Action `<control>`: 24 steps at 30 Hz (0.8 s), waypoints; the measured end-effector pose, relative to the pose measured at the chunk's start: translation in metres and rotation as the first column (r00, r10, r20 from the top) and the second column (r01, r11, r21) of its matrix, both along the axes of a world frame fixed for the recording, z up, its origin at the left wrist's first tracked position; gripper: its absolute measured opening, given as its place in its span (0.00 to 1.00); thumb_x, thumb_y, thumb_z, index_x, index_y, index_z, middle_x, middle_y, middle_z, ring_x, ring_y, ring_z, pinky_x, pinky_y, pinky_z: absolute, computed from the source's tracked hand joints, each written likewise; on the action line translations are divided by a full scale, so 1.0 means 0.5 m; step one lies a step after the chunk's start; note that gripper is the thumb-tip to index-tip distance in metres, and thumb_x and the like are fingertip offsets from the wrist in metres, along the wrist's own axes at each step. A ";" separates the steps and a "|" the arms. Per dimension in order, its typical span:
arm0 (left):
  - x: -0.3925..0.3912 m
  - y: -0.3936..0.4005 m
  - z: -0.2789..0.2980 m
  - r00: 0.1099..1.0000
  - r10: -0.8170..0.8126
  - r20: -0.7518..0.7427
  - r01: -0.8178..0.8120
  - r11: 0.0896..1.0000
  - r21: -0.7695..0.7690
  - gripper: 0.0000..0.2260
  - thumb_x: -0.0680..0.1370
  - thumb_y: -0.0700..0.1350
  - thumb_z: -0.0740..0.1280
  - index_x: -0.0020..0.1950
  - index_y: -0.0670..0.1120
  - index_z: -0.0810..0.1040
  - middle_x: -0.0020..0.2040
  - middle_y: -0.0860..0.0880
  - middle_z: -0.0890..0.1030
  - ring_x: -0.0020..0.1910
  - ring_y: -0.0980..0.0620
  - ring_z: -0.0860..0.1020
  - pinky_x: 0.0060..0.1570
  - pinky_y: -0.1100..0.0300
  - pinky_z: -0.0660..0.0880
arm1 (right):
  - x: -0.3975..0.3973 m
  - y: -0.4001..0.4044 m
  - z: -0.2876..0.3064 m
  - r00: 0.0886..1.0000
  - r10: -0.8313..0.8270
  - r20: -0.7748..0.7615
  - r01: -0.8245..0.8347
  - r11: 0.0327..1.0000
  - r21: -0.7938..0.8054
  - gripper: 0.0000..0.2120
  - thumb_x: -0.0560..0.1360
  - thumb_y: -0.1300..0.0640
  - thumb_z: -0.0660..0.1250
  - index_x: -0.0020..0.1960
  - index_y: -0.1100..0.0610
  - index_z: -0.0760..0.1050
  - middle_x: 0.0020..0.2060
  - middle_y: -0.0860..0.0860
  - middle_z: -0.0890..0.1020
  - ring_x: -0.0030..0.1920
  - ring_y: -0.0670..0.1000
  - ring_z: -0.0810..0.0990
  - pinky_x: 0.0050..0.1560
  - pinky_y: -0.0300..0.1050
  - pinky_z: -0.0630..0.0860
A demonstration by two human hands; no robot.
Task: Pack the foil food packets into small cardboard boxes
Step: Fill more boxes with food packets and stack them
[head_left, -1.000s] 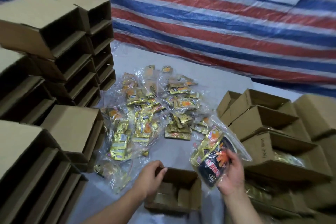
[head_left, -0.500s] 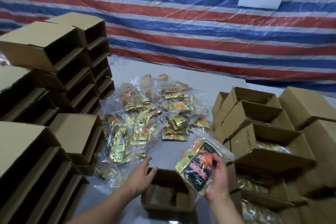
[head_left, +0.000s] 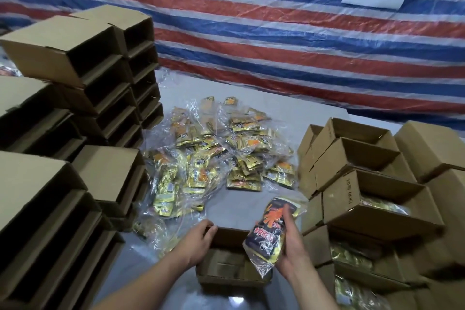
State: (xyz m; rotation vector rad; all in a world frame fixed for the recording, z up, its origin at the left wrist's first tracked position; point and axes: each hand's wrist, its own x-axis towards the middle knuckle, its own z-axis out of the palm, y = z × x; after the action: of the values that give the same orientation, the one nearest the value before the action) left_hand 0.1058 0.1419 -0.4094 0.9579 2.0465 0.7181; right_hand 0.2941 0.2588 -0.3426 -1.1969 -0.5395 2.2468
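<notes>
Packet (head_left: 266,236) (right-held) over box (head_left: 226,272).

The small box (head_left: 226,269) at lower centre is partly hidden: the left hand (head_left: 195,244) covers its far left corner, and the dark packet (head_left: 269,234) in the right hand (head_left: 292,249) covers its right side. The print on that packet is too blurred to read. Both forearms run off the bottom edge. The stacked boxes (head_left: 37,209) at left are cut by the frame's left edge, and the filled boxes (head_left: 377,209) at lower right run off the right and bottom edges.
</notes>
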 end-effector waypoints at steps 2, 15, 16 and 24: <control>0.000 0.001 -0.002 1.000 0.016 0.011 -0.016 1.000 -0.003 0.10 0.82 0.57 0.57 0.54 0.54 0.75 0.49 0.53 0.80 0.48 0.58 0.77 0.45 0.60 0.71 | -0.003 -0.004 0.001 0.998 0.010 0.060 -0.018 0.989 0.147 0.28 0.67 0.45 0.73 0.61 0.59 0.75 0.42 0.58 0.83 0.42 0.58 0.83 0.49 0.56 0.80; -0.011 0.006 -0.014 0.963 0.104 0.249 -0.119 0.992 0.047 0.05 0.80 0.49 0.66 0.52 0.52 0.80 0.47 0.54 0.84 0.49 0.56 0.81 0.53 0.60 0.78 | -0.007 -0.034 -0.059 0.466 0.212 0.859 -0.828 -0.236 0.508 0.40 0.67 0.38 0.74 0.75 0.42 0.64 0.67 0.38 0.73 0.67 0.39 0.71 0.71 0.44 0.66; -0.010 0.005 -0.010 0.952 0.103 0.290 -0.126 0.990 0.062 0.05 0.80 0.48 0.66 0.50 0.50 0.81 0.44 0.54 0.84 0.46 0.58 0.81 0.49 0.65 0.77 | -0.004 -0.032 -0.065 0.433 0.250 0.866 -0.836 -0.249 0.490 0.39 0.67 0.38 0.74 0.75 0.43 0.66 0.67 0.39 0.74 0.67 0.39 0.72 0.71 0.48 0.67; -0.005 0.006 -0.006 0.961 0.092 0.260 -0.117 0.990 0.081 0.09 0.82 0.48 0.63 0.52 0.45 0.80 0.45 0.53 0.81 0.41 0.64 0.76 0.37 0.76 0.69 | -0.041 -0.008 -0.081 0.257 0.502 0.826 -0.913 -0.153 0.377 0.25 0.72 0.48 0.75 0.68 0.45 0.76 0.58 0.36 0.82 0.60 0.36 0.78 0.61 0.32 0.71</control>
State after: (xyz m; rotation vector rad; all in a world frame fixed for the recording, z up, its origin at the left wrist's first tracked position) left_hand 0.1034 0.1450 -0.4124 0.7686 1.8590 0.9524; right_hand 0.2738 0.2547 -0.3832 -0.6831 -2.9126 1.6348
